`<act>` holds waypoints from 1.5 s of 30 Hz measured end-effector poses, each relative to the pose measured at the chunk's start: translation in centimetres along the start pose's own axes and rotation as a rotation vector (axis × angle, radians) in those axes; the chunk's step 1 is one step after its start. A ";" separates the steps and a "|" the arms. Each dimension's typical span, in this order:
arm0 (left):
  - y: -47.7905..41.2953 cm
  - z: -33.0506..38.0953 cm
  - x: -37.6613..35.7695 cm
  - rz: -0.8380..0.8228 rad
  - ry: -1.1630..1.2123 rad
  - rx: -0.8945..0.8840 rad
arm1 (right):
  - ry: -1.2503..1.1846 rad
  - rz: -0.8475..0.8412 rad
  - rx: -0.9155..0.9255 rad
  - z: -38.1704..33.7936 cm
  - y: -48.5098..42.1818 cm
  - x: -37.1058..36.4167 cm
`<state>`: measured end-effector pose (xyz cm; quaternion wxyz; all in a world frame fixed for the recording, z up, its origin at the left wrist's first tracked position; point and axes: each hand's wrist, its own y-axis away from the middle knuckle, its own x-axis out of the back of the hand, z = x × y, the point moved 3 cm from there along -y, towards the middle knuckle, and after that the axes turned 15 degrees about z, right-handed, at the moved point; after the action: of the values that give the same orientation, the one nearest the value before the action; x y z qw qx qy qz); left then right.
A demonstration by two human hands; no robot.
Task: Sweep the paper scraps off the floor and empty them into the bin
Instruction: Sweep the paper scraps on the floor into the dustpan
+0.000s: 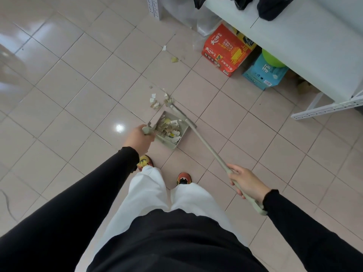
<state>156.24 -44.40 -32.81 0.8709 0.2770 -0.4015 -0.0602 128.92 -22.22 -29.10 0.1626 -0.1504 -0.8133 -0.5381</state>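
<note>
The left grip (137, 139) is closed round the dustpan (183, 131) handle, and the right grip (247, 183) is wrapped high on the broom (208, 145) shaft. Paper scraps (156, 102) lie just beyond the dustpan's mouth, with more inside it. They look light and flimsy, so they probably scatter easily; short, gentle strokes should suit.

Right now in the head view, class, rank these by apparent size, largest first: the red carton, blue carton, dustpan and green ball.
1. red carton
2. blue carton and dustpan: these look alike, and the shelf hides part of the carton, so they stay unranked
3. green ball, also partly hidden
</note>
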 end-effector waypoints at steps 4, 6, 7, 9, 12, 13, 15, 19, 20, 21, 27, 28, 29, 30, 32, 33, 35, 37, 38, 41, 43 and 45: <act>-2.5 -2.5 4.4 0.015 -0.003 0.016 | 0.000 0.052 0.033 -4.6 -1.0 -3.0; -4.1 -3.5 6.5 0.018 -0.011 0.023 | 0.009 0.056 0.054 -7.4 -1.6 -4.6; -4.9 -3.8 7.6 0.017 -0.019 0.022 | 0.010 0.053 0.064 -8.7 -2.0 -5.3; -6.4 -4.5 9.6 0.014 -0.033 0.027 | -0.001 0.047 0.067 -10.9 -2.3 -7.0; -8.6 -5.2 12.2 0.002 -0.019 0.020 | -0.020 0.032 0.053 -13.7 -2.4 -10.6; -9.3 -5.4 13.0 0.003 -0.019 0.014 | -0.014 0.034 0.051 -14.6 -2.6 -12.3; -10.6 -5.7 14.4 -0.005 -0.026 0.005 | 0.020 0.027 0.066 -16.8 -3.5 -15.8; -12.8 -5.9 16.1 -0.030 -0.075 -0.011 | 0.218 -0.002 0.082 -20.7 -4.7 -21.4; -13.2 -5.8 16.4 -0.031 -0.081 -0.013 | 0.252 -0.023 0.088 -21.0 -4.8 -22.0; -13.5 -5.9 16.6 -0.030 -0.084 -0.015 | 0.286 -0.053 0.083 -21.1 -4.5 -22.0; -14.3 -6.2 17.0 -0.041 -0.097 -0.016 | 0.138 -0.124 0.046 -17.1 0.5 -15.7; -14.3 -6.4 17.0 -0.043 -0.093 -0.011 | 0.124 -0.122 0.045 -16.1 1.5 -15.0; -14.2 -6.6 17.0 -0.046 -0.087 -0.005 | 0.112 -0.110 0.046 -15.2 2.3 -14.6; -14.0 -6.8 17.0 -0.046 -0.084 -0.001 | 0.098 -0.092 0.051 -14.7 2.7 -14.4; -13.7 -7.2 16.9 -0.047 -0.085 -0.007 | 0.056 -0.035 0.065 -14.4 2.7 -14.9; -13.5 -7.4 16.9 -0.046 -0.080 -0.012 | 0.041 0.000 0.078 -14.7 2.3 -15.3; -13.2 -7.5 16.8 -0.038 -0.066 -0.020 | 0.032 0.048 0.111 -15.6 0.8 -16.4; -12.9 -7.7 16.7 -0.033 -0.069 -0.030 | 0.035 0.064 0.109 -16.3 -1.4 -18.1; -12.7 -7.8 16.7 -0.033 -0.072 -0.030 | 0.031 0.060 0.089 -16.7 -2.4 -19.1; -12.2 -8.0 16.4 -0.035 -0.083 -0.025 | -0.036 -0.006 -0.008 -17.7 -3.8 -21.9; -12.0 -8.3 16.2 -0.031 -0.071 -0.011 | -0.127 -0.063 -0.093 -17.8 -3.4 -22.9; -11.7 -8.6 16.0 -0.029 -0.053 -0.002 | -0.231 -0.091 -0.173 -17.1 -2.2 -22.9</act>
<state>174.65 -55.67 -32.85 0.8593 0.2801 -0.4203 -0.0808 150.40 -40.44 -34.40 0.0297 -0.1877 -0.7830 -0.5922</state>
